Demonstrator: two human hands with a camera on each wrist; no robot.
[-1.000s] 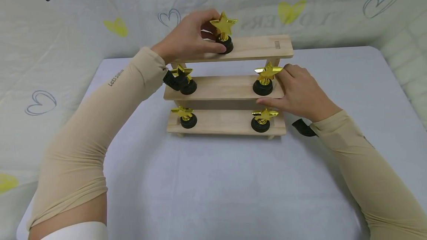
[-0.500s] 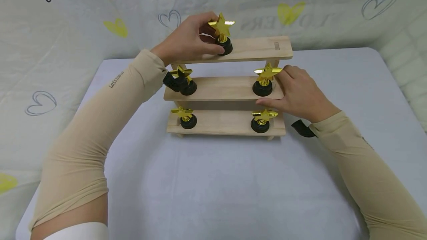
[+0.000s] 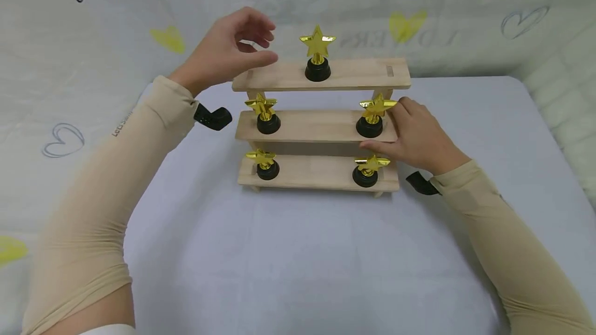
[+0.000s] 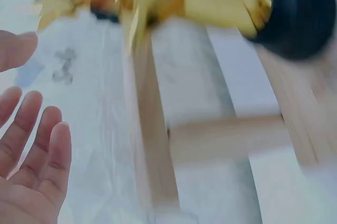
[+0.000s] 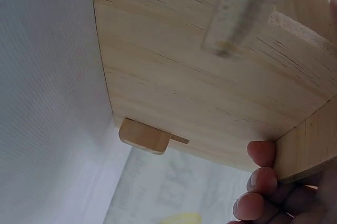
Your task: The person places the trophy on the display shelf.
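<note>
A three-tier wooden display stand (image 3: 316, 125) carries gold star trophies on black bases. One trophy (image 3: 318, 50) stands upright at the middle of the top shelf. My left hand (image 3: 228, 48) hovers above that shelf's left end, fingers spread and holding nothing; the left wrist view shows its fingers (image 4: 37, 145) apart from a blurred trophy (image 4: 221, 8). On the other side, my right hand (image 3: 419, 136) grips the right end of the middle shelf, thumb along the front. Its fingertips (image 5: 260, 179) curl over a wooden edge in the right wrist view.
A trophy (image 3: 267, 115) stands at the left of the middle shelf and another trophy (image 3: 371, 118) at its right, close to my right hand. The bottom shelf bears a left trophy (image 3: 265, 164) and a right trophy (image 3: 368, 170). A white cloth covers the table (image 3: 298, 262).
My left hand has let go of the top trophy and moved left, away from it. The trophy stays on the shelf. My right hand keeps its place on the stand.
</note>
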